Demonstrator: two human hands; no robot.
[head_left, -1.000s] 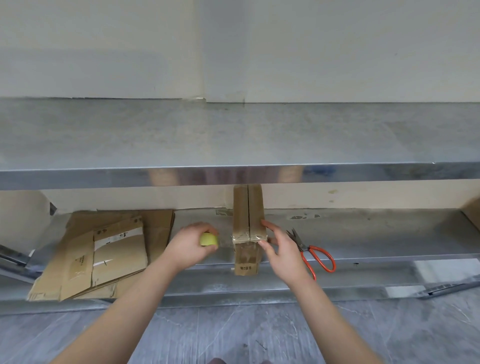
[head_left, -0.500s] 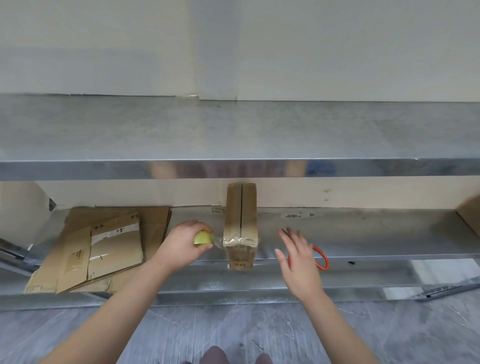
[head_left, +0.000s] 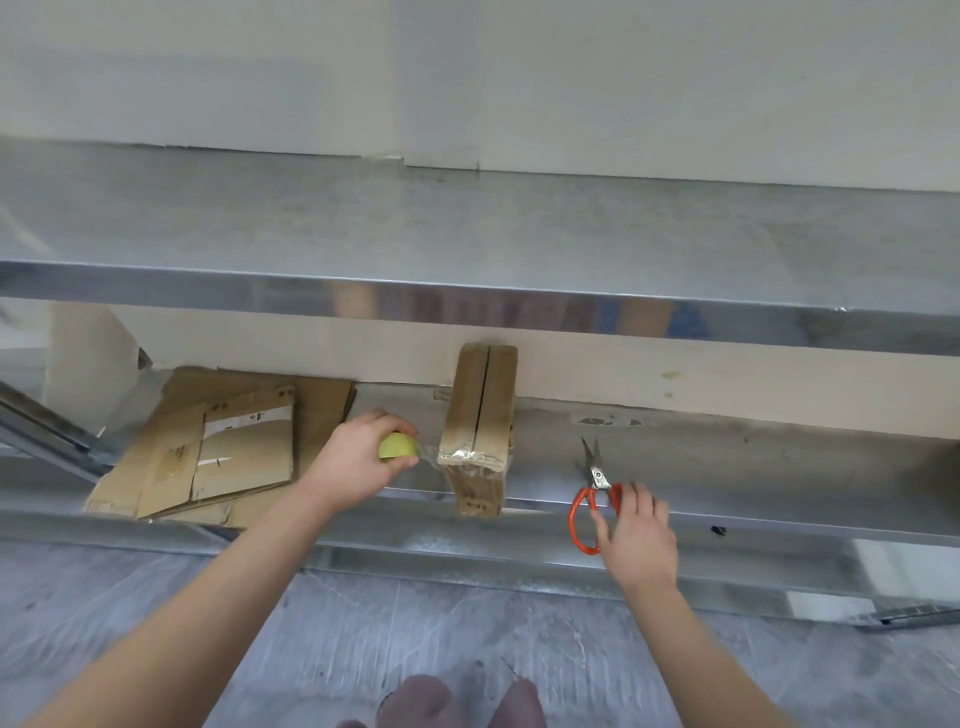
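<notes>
A narrow cardboard box (head_left: 480, 410) lies on the lower metal shelf (head_left: 753, 467), its front end wrapped in clear tape. My left hand (head_left: 358, 457) grips a yellow-green tape roll (head_left: 397, 447) just left of the box, and a strip of clear tape runs from the roll to the box. Red-handled scissors (head_left: 592, 493) lie on the shelf's front edge to the right of the box. My right hand (head_left: 636, 530) reaches over the scissors' handles, with fingers touching the red loops.
Flattened cardboard pieces (head_left: 223, 447) lie stacked at the left of the lower shelf. A bare upper metal shelf (head_left: 467, 239) overhangs the lower one. Grey floor (head_left: 467, 634) lies below, with my toes at the bottom edge.
My right hand left the box and moved right to the scissors. My left hand kept the tape roll beside the box. The view shifted slightly.
</notes>
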